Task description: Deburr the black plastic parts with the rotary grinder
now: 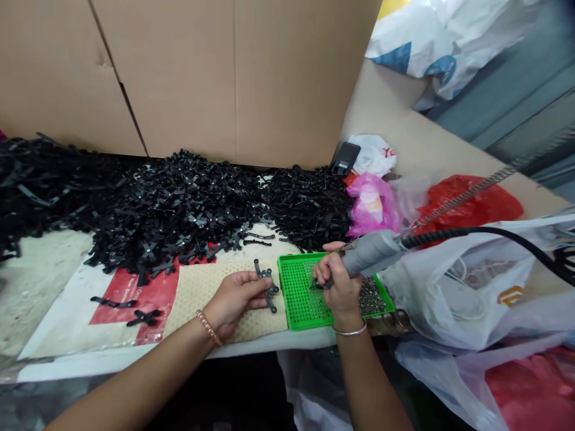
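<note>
My left hand is closed on a black plastic cross-shaped part, holding it over a beige honeycomb mat. My right hand grips a grey electric screwdriver, its tip pointing down onto a green perforated tray. Several small metal screws lie in the tray's right side. A black cable and a coiled spring lead run from the screwdriver off to the right.
A large heap of black plastic parts covers the back of the table against a cardboard wall. Two loose black parts lie on a red and white sheet. Pink, red and white plastic bags crowd the right side.
</note>
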`<state>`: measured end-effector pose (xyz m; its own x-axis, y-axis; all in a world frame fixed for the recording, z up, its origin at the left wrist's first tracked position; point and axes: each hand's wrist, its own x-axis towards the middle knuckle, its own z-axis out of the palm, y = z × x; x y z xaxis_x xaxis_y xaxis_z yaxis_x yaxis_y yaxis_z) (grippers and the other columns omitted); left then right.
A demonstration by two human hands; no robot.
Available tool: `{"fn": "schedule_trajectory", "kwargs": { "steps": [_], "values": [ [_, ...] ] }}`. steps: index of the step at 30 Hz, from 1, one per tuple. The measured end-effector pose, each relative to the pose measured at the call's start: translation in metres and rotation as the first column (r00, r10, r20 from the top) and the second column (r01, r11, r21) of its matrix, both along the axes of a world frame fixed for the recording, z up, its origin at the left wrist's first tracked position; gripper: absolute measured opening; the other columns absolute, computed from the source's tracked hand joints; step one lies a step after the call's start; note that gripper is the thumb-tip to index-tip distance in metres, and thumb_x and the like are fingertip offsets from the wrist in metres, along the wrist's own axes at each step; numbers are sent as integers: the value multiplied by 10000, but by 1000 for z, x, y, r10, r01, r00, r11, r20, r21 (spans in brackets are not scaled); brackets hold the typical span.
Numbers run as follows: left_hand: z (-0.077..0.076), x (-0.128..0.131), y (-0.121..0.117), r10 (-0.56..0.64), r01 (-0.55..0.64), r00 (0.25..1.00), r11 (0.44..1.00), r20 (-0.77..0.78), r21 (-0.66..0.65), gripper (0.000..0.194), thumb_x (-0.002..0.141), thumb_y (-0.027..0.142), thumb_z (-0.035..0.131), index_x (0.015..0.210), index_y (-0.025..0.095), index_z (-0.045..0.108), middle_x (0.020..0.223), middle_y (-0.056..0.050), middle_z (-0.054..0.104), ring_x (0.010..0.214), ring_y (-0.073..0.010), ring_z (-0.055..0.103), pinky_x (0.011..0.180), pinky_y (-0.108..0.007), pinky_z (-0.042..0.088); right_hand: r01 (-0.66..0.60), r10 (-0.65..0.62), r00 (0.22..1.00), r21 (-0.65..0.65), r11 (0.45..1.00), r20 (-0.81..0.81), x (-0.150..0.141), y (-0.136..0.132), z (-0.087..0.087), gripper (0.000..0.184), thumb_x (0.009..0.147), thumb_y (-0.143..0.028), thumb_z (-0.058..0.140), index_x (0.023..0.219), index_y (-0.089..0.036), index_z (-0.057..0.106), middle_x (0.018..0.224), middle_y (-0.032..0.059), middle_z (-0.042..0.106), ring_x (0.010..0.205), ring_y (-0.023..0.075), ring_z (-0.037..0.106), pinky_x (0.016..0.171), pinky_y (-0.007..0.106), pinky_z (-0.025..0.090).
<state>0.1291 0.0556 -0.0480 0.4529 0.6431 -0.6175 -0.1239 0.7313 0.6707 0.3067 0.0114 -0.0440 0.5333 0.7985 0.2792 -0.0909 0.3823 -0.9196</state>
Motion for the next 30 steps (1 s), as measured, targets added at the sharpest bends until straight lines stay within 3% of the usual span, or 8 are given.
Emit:
{"fn": "schedule_trajectory", "kwargs": {
  "steps": [13, 30],
  "values": [
    [-1, -2, 0, -7, 7, 1000, 1000, -13, 14, 88, 699, 114, 768, 709, 98, 682, 755, -67, 708, 651, -123, 658, 566, -193, 563, -9, 12, 999, -55, 998, 48, 3, -2, -5, 181, 836, -380, 626, 907, -239, 539, 504, -94, 391, 394, 102, 365, 412, 239, 337],
    [-1, -3, -2, -15, 15, 1000, 1000, 2, 20, 98, 695, 120, 774, 709, 100, 679, 756, -68, 710, 659, -129, 660, 586, -204, 565, -41, 42, 998, -31, 999, 45, 4, -1, -5, 147, 843, -337, 637, 920, -238, 559, 517, -89, 412, 406, 102, 383, 418, 236, 341]
  ]
}}
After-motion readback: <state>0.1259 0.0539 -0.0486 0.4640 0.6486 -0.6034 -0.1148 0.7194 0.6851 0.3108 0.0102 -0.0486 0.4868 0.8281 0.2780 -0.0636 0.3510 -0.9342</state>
